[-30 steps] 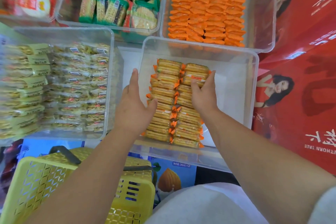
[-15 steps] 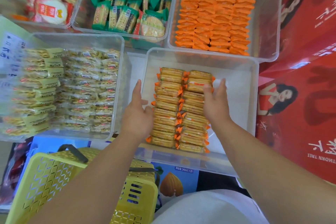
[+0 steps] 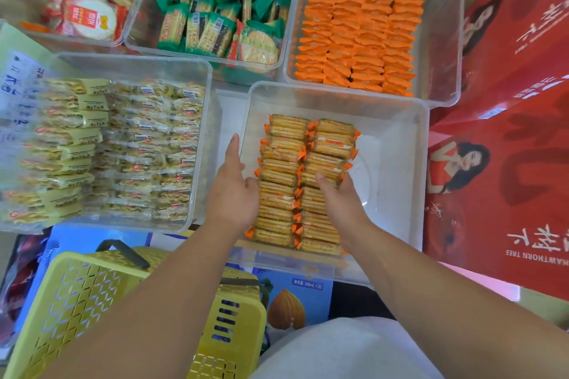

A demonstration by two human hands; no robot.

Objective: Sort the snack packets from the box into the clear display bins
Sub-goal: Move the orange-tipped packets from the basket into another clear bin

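Two rows of cracker packets (image 3: 288, 135) with orange ends lie in the near clear bin (image 3: 397, 163), in its left half. My left hand (image 3: 234, 194) stretches flat along the left side of the left row, fingers straight and thumb touching the packets. At the middle of the right row is my right hand (image 3: 338, 198). Its thumb lies on top and its fingers press down against the row's right edge. Neither hand lifts a packet.
A bin of pale yellow packets (image 3: 123, 148) stands to the left. Behind are bins of orange packets (image 3: 360, 40), green packets (image 3: 221, 9) and red-and-white rice crackers (image 3: 89, 6). A yellow basket (image 3: 92, 289) sits near me, with red cartons (image 3: 508, 163) on the right.
Both hands have slid back toward me along the two rows, from the far end to the middle. The camera view has tilted, so the bins sit lower in frame.
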